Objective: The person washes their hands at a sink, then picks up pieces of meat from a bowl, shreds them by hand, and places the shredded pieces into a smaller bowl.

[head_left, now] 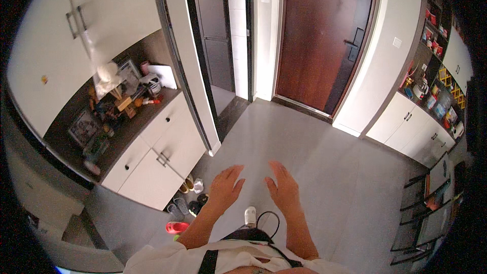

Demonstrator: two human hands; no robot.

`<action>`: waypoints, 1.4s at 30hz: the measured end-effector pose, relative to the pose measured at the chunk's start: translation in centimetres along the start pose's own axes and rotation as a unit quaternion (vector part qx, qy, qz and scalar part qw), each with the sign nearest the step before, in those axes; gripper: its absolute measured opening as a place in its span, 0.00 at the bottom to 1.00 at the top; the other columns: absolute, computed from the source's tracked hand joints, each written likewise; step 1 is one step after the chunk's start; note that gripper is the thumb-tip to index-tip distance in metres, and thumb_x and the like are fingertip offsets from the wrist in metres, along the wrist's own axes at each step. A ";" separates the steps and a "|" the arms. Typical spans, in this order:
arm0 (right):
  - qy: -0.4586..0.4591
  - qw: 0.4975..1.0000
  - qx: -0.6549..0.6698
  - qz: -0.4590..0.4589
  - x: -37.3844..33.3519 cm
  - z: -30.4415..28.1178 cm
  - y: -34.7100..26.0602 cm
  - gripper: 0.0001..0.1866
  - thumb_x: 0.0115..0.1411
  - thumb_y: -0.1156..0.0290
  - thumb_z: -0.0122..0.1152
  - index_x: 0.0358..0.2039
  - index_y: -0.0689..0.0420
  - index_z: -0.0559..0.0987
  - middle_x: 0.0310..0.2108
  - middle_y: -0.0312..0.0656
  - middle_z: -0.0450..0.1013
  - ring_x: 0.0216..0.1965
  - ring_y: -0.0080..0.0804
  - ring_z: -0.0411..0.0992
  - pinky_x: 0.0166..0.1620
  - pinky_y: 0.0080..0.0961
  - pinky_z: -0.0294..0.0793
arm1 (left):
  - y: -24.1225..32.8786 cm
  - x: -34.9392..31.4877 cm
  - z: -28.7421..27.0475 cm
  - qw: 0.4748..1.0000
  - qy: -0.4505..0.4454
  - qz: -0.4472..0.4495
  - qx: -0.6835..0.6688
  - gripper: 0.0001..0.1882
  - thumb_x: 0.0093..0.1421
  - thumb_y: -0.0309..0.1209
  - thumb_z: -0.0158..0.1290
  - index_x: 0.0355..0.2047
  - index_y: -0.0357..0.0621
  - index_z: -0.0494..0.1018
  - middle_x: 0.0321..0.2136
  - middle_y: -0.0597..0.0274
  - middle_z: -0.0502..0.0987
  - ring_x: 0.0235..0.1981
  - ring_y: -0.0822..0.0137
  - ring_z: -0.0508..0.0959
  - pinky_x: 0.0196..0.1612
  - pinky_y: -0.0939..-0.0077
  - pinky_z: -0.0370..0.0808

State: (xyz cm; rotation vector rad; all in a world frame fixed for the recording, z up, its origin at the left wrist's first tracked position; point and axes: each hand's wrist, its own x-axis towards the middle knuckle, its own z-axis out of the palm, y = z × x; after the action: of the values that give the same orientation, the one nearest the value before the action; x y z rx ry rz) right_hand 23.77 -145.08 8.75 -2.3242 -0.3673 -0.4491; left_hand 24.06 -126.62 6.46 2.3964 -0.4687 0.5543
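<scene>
Grey floor (304,142) fills the middle of a small hallway, seen from above. Far off stands a dark red door (324,35) with a black handle (355,43), set between white walls. On the left is a white cupboard (157,157) with a dark top, and that top is crowded with small things such as a picture frame (83,128) and a white box (165,75). More white cupboard doors (61,25) hang above it. On the floor near the foot of the cupboard lie some shoes (185,200), and one red slipper (176,227) lies closest to the person. On the right are more white cupboards (411,127) and shelves (441,71) full of bright little things. The person's two arms come up from the near edge. The left hand (224,186) is held out over the floor with its fingers spread wide, and it holds nothing. The right hand (284,187) is just beside it, apart from it, also wide and holding nothing. Both hands float in the air and touch no thing. The shoes are the nearest things, low and to the left of the left hand. A white shoe (250,215) shows between the two arms.
</scene>
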 end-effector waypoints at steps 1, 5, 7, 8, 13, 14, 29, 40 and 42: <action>-0.007 1.000 -0.014 0.002 2.9 -0.1 1.1 0.21 0.54 0.69 0.52 0.50 0.58 0.65 0.49 0.49 0.64 0.49 0.47 0.64 0.49 0.34 0.64 | -1.0 2.2 0.8 1.000 0.014 0.003 -0.008 0.19 0.53 0.30 0.49 0.46 0.42 0.65 0.43 0.53 0.70 0.43 0.53 0.70 0.44 0.62 0.67; -0.011 0.999 -0.013 -0.046 14.3 0.3 3.8 0.22 0.54 0.69 0.52 0.50 0.58 0.64 0.50 0.49 0.63 0.49 0.47 0.64 0.50 0.34 0.64 | -5.4 13.1 3.5 0.997 0.074 -0.004 0.015 0.19 0.52 0.29 0.50 0.46 0.43 0.66 0.42 0.53 0.70 0.42 0.53 0.71 0.43 0.63 0.68; -0.026 0.998 -0.036 -0.051 19.9 0.6 5.9 0.24 0.54 0.68 0.52 0.52 0.55 0.63 0.52 0.47 0.62 0.52 0.44 0.62 0.51 0.34 0.63 | -7.1 18.4 4.6 0.996 0.086 -0.006 0.002 0.19 0.51 0.29 0.50 0.45 0.42 0.66 0.42 0.52 0.70 0.41 0.52 0.71 0.43 0.63 0.68; -0.035 0.997 -0.048 -0.055 22.8 0.8 7.1 0.25 0.54 0.68 0.52 0.53 0.53 0.62 0.53 0.47 0.61 0.53 0.43 0.61 0.52 0.34 0.63 | -7.8 21.2 5.2 0.996 0.093 -0.008 -0.005 0.19 0.51 0.28 0.50 0.45 0.42 0.66 0.42 0.52 0.70 0.41 0.52 0.71 0.43 0.63 0.68; -0.007 0.998 -0.030 -0.060 35.9 3.2 14.3 0.25 0.54 0.69 0.51 0.53 0.56 0.62 0.53 0.48 0.61 0.54 0.44 0.60 0.54 0.35 0.60 | -13.7 33.2 8.7 0.997 0.069 -0.035 0.012 0.19 0.53 0.29 0.51 0.47 0.43 0.65 0.43 0.53 0.70 0.44 0.51 0.70 0.48 0.64 0.67; -0.003 0.998 -0.028 -0.057 39.0 3.6 15.6 0.25 0.54 0.69 0.51 0.53 0.57 0.62 0.53 0.48 0.61 0.54 0.44 0.60 0.54 0.35 0.60 | -15.1 36.2 9.4 0.996 0.081 -0.032 0.017 0.19 0.53 0.29 0.50 0.46 0.43 0.65 0.43 0.52 0.70 0.44 0.51 0.70 0.48 0.64 0.67; 0.008 0.988 -0.004 -0.153 82.4 13.7 32.0 0.26 0.54 0.71 0.53 0.54 0.57 0.61 0.53 0.49 0.60 0.54 0.43 0.60 0.55 0.33 0.60 | -34.6 71.9 19.0 0.984 0.133 -0.074 0.091 0.19 0.54 0.29 0.49 0.47 0.45 0.65 0.45 0.55 0.69 0.46 0.53 0.69 0.48 0.64 0.67; 0.099 0.976 -0.084 -0.175 107.1 18.2 37.4 0.28 0.54 0.74 0.51 0.55 0.61 0.58 0.56 0.52 0.55 0.57 0.47 0.55 0.58 0.35 0.54 | -47.3 95.0 22.0 0.975 0.214 0.057 0.035 0.16 0.50 0.24 0.51 0.41 0.42 0.69 0.39 0.57 0.71 0.40 0.57 0.72 0.42 0.66 0.70; 0.116 0.972 -0.099 -0.178 110.3 18.5 38.0 0.28 0.54 0.74 0.51 0.56 0.61 0.57 0.57 0.52 0.54 0.58 0.48 0.53 0.59 0.36 0.52 | -47.9 98.0 22.1 0.971 0.219 0.093 0.026 0.15 0.50 0.24 0.51 0.40 0.42 0.69 0.38 0.57 0.72 0.39 0.58 0.72 0.41 0.67 0.71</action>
State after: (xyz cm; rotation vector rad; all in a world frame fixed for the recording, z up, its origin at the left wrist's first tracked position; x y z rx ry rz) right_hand 141.37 -143.88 19.41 -2.3658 -0.6524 -0.9630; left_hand 134.94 -124.15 15.30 2.1986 -0.4854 1.1590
